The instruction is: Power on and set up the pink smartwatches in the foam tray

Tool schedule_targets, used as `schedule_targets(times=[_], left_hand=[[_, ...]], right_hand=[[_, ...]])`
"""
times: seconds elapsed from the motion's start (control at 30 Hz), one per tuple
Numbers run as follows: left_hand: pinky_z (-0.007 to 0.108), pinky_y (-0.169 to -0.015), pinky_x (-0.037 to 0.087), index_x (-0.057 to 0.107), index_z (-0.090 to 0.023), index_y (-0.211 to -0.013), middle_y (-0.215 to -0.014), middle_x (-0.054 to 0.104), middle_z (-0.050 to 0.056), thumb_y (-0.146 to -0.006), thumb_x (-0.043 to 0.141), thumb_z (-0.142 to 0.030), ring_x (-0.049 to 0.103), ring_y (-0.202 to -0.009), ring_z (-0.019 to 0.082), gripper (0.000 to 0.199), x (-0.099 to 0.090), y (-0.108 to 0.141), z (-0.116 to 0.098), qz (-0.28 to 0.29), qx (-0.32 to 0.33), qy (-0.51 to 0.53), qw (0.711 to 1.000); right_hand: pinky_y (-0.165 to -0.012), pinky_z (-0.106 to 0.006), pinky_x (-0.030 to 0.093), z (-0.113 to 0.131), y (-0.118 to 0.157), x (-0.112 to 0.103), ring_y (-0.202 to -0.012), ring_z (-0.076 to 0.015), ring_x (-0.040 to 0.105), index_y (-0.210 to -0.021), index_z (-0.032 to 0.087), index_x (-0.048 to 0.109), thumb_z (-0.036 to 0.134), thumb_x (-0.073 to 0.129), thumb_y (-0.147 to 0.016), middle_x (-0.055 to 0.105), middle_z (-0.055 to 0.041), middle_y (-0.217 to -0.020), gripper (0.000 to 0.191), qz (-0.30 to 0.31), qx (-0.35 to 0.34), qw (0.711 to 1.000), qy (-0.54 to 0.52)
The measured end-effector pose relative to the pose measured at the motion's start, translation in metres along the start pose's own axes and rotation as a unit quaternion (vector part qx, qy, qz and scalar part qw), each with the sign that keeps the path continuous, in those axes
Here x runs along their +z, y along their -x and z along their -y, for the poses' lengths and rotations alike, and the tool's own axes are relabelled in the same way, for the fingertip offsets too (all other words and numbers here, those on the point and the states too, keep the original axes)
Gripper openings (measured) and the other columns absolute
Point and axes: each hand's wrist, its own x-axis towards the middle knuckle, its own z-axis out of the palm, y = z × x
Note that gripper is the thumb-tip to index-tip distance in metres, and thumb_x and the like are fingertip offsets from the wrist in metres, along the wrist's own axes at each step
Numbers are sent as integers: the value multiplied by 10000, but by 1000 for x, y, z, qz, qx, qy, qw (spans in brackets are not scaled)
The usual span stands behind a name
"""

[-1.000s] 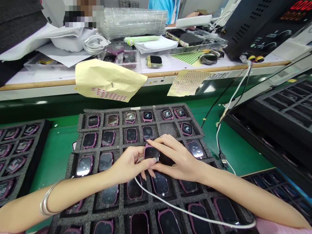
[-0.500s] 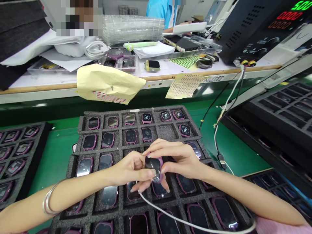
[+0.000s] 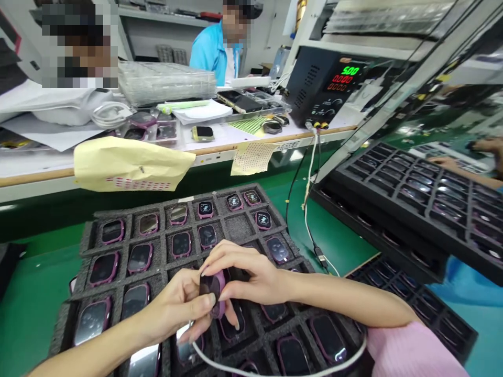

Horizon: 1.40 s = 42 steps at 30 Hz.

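Purple-framed smartwatch [image 3: 214, 290], one unit, logged from my remote seat: raised over the near-middle of the dark foam tray [image 3: 160, 230], tilted, its dark face turned toward the left.

Left hand [image 3: 190, 303], one: clamped on the watch, thumb on the lower part of the face, fingers partly hidden behind. Right hand [image 3: 251, 272], one: closed on the same watch, fingertips at its top edge, thumb against the purple side.

White cable [image 3: 202, 356], one: rises to the left hand and curves nearside toward the right; I cannot tell whether it meets the watch.

Foam tray contents: purple-framed watches lying face up in separate compartments, several at the far right with lit dials, among them one lit watch [image 3: 263, 220].

Workbench [image 3: 228, 149], far side: yellow paper [image 3: 129, 167] hanging over the edge at left; yellowish-cased watch [image 3: 203, 133] near the middle; black power supply [image 3: 310, 86] with green and red digits at right.

Right side: stacked dark tray [image 3: 365, 201] holding more devices; USB connector [image 3: 320, 255] just beside the foam tray. Beyond the bench: one person in blue [image 3: 206, 52].
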Motion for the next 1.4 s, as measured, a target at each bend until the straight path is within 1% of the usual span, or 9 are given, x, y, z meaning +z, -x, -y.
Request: schedule_targets(times=[0.3, 0.53, 0.7, 0.83, 0.93, 1.07, 1.17, 1.23, 1.4], left_hand=[[162, -304, 176, 661, -66, -766, -550, 600, 48, -804, 632, -454, 302, -301, 6, 391, 3, -3, -5, -32, 15, -14, 999], [166, -304, 192, 595, -108, -790, -437, 528, -20, -833, 607, -431, 312, -290, 30, 327, 2, -5, -6, -62, 26, -42, 997], [159, -342, 175, 544, -127, -824, -441, 376, -106, -880, 520, -467, 241, -322, 15, 345, 7, -11, -5, -189, 41, -139, 971], [180, -440, 370, 543, -146, -1075, -579, 502, -63, -853, 564, -457, 412, -440, 60, 382, 7, -11, 3, -166, 41, -154, 973], [244, -665, 495, 544, -172, -1181, -823, 638, 21, -815, 632, -416, 580, -695, 130, 449, 7, -9, 6, -139, 45, -156, 977], [295, -790, 515, 552, -196, -1164, -1026, 667, 55, -835, 622, -370, 632, -827, 162, 379, 8, -7, 4, -124, 31, -127, 984], [308, -848, 509, 523, -201, -1177, -1093, 651, 60, -862, 598, -323, 637, -853, 144, 345, 8, -8, 3, -95, 29, -100, 990], [290, -824, 512, 525, -193, -1166, -1051, 651, 50, -857, 609, -316, 632, -840, 135, 344, 9, -9, 3, -90, 23, -93, 991], [159, -523, 414, 545, -150, -1036, -859, 616, 4, -804, 670, -331, 529, -620, 59, 319, 9, -10, 2, -112, 8, -117, 987]], right_hand=[[-862, -415, 488, -2, 2, 0, -966, -201, 588, -1088, 122, 592, 342, 568, -912, 653, -135, -981, 282, -2, 43, 999, -22], [-873, -419, 478, -8, -2, -11, -1011, -207, 579, -1124, 147, 594, 283, 575, -912, 635, -131, -1044, 252, 30, 57, 997, -31], [-863, -428, 473, -4, -8, -22, -1025, -250, 550, -1175, 107, 590, 417, 681, -808, 605, -163, -1103, 489, 105, 52, 973, 199], [-829, -471, 461, 6, -1, -8, -939, -274, 553, -1137, 49, 587, 394, 589, -876, 649, -175, -1011, 433, 112, 8, 901, 419], [-836, -446, 466, 17, 4, -7, -940, -258, 566, -1152, 50, 571, 303, 549, -895, 662, -164, -1012, 362, 101, -26, 892, 441], [-814, -399, 494, 23, 15, -49, -926, -220, 596, -1195, 143, 558, 339, 651, -823, 668, -101, -1010, 431, -8, 18, 923, 385], [-848, -414, 490, 8, 39, -103, -939, -225, 602, -1124, 196, 613, 377, 678, -795, 664, -73, -1020, 381, -144, 170, 871, 438], [-744, -383, 526, -12, 61, -131, -875, -232, 618, -1084, 163, 636, 412, 602, -840, 666, -91, -942, 350, -161, 267, 829, 464], [-692, -398, 524, -62, 105, -143, -781, -255, 633, -894, 136, 689, 321, 629, -791, 682, -105, -833, 220, -92, 317, 818, 472]])
